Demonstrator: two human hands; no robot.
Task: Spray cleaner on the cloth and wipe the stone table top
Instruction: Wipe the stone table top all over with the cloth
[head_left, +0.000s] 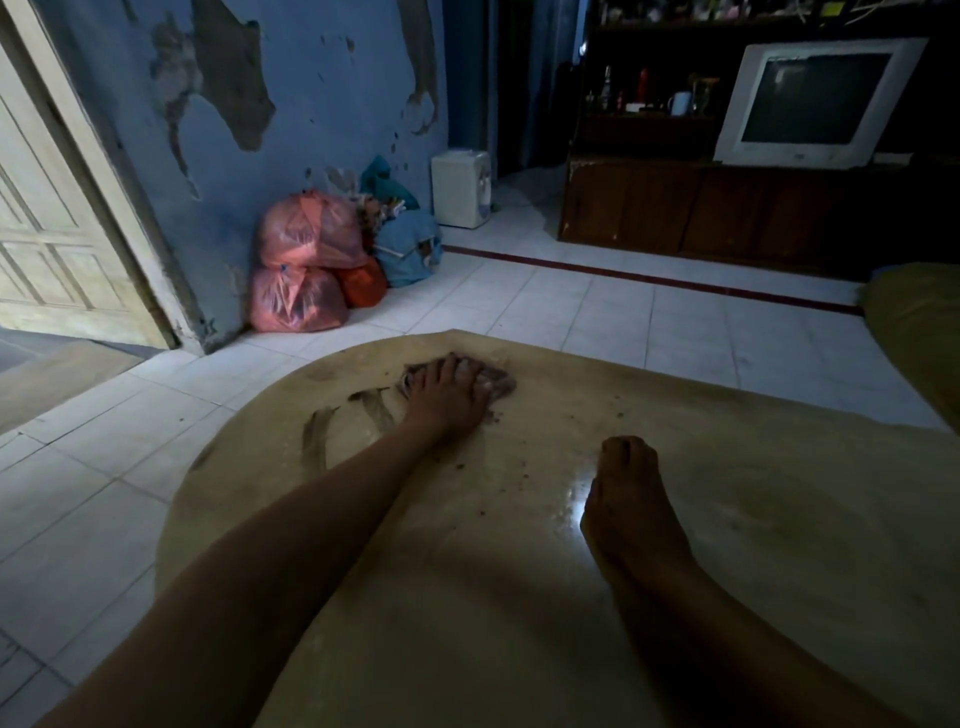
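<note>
One cloth (497, 383), bunched, sits near the far rim of the stone table top (753, 519), long axis left-right. Left hand (447, 397) presses it, fingers spread flat on top. Right hand (628, 499) rests nearer, fingers together, loosely bent, empty. Crumbs (460, 466) lie bodyward; likely pull stroke.

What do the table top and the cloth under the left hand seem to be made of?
The table top: polished beige stone, probably; it mirrors a bright light patch. The cloth: soft fabric, pinkish-grey, likely; it crumples under the left hand.
</note>
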